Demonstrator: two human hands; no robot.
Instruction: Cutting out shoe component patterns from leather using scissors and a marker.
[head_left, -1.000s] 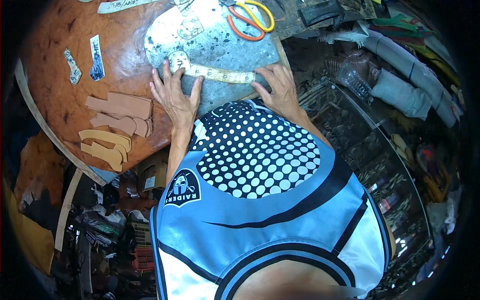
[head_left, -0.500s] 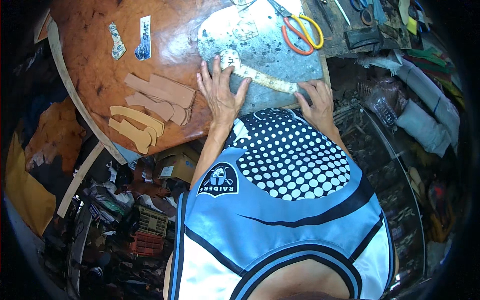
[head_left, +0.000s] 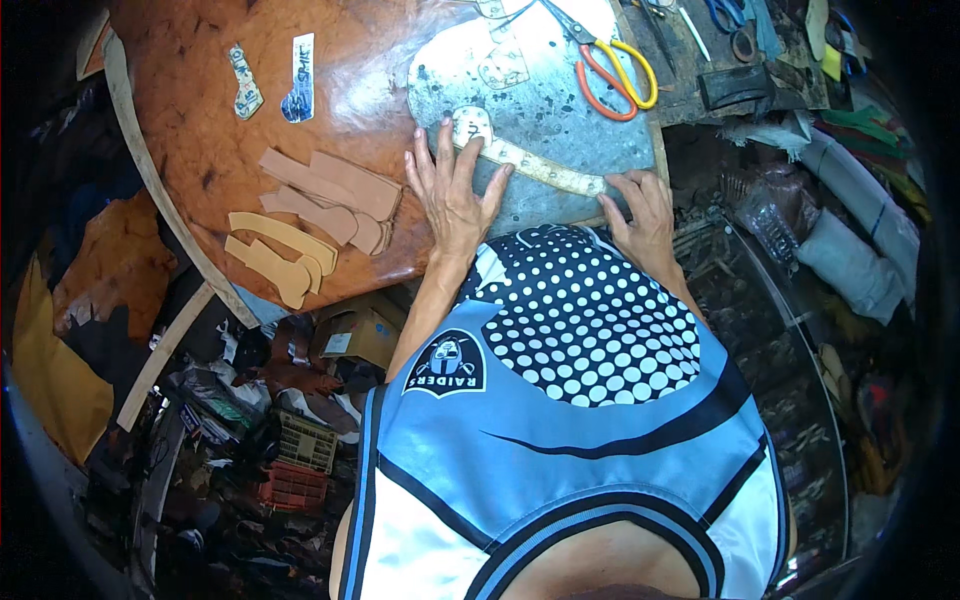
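Observation:
A long, curved cream template [head_left: 545, 168] with a rounded wide end and small marks lies across the spotted grey sheet [head_left: 455, 80]. My left hand [head_left: 455, 200] rests with fingers spread on and beside its wide end, the thumb alongside the strip. At the narrow right end, the fingertips and thumb of my right hand [head_left: 643, 210] close on the strip's tip. Whether anything lies under the template, I cannot tell. Beyond it, a second pale template [head_left: 503, 68] lies on the sheet. Scissors [head_left: 615, 75] with one red and one yellow handle are just to its right.
On the brown leather-like surface left of my hand lie stacked tan strips [head_left: 335, 185] and yellowish cut pieces [head_left: 280, 240]. Two small marked templates, one short [head_left: 245, 85] and one straight [head_left: 299, 80], sit farther back. A black block [head_left: 735, 87] and tools occupy the far-right board.
The view has shifted slightly, so the table things appear a little farther right. My hands keep the same places on the template.

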